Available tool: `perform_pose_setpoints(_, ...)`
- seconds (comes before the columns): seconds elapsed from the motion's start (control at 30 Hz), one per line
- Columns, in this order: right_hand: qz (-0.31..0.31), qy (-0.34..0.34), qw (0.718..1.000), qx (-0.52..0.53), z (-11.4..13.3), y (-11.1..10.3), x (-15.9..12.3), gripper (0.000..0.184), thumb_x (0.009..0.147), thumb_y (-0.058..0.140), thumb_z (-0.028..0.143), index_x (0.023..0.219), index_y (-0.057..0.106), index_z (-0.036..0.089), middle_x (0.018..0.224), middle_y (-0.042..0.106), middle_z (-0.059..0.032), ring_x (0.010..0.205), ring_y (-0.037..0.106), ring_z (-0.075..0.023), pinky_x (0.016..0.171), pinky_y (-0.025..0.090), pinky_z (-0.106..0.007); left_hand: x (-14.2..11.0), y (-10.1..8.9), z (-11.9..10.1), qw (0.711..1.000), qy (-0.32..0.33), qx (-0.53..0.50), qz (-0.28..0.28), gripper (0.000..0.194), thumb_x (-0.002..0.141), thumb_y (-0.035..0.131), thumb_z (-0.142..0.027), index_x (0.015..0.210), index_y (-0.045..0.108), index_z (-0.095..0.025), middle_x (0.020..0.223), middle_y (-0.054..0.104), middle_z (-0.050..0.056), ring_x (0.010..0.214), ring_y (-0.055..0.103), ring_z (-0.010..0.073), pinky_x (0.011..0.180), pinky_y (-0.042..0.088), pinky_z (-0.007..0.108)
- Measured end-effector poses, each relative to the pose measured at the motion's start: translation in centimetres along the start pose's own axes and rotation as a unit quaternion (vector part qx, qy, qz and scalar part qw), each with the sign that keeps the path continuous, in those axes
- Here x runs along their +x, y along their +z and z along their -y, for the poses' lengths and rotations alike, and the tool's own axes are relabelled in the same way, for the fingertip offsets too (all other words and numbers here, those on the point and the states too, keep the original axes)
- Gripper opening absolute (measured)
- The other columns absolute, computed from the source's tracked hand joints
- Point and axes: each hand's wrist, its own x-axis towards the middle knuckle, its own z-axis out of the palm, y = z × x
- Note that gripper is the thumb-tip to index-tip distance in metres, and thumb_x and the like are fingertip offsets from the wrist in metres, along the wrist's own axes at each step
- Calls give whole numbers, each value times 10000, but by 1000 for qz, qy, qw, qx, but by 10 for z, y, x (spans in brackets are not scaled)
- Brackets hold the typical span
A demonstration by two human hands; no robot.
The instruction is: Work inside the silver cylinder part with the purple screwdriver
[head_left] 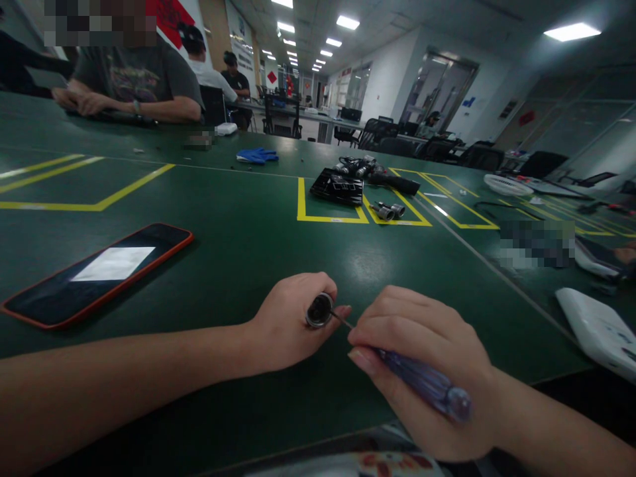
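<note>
My left hand (293,321) is closed around a round metal connector (319,310), its dark hollow end facing me. In my right hand (427,358) is a small screwdriver (422,381) with a clear purplish handle, gripped between thumb and fingers. Its thin shaft points left to the connector's rim; whether the tip touches it I cannot tell. Both hands are just above the green table (238,245). Farther back, two similar metal connectors (390,211) lie by a yellow-taped square, close to a black glossy packet (338,187).
A phone with an orange case (99,275) lies to the left. Behind the packet are dark cabled parts (365,165); a blue glove (257,156) lies farther back. A white device (596,328) sits at right. A person (134,79) sits across the table.
</note>
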Motion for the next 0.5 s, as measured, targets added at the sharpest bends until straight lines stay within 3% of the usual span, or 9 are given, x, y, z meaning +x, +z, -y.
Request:
perform_pose_setpoints(0.1,3,20,1000,-1,0,0,2,78,791,509,98,818,568,142,656,607,-52,595,538,-142,569,447,-291,0,-1,0,1000,7,1,21,186,772,505,-307,648,453,-179,607,518,-16,554,478,117,518,351,232)
perform_pose_setpoints(0.2,-51,106,992,49,-4,0,3,62,796,542,121,764,588,146,649,605,-23,584,547,-112,559,447,-251,0,-1,-1,1000,5,9,22,177,781,512,-313,677,468,-177,606,516,-19,552,484,117,515,349,231)
perform_pose_setpoints(0.33,-118,211,958,155,-14,3,-1,113,817,563,182,716,605,155,605,593,8,544,550,-82,491,424,-194,-1,1,0,1000,8,27,13,175,793,542,-286,683,464,-176,587,487,-35,524,470,104,494,335,218)
perform_pose_setpoints(0.5,-158,268,914,261,-24,9,-5,121,814,593,252,744,624,159,589,609,8,535,565,-83,472,438,-177,-1,3,1,999,8,46,15,208,791,567,-309,674,460,-176,586,485,-39,525,474,103,492,340,219)
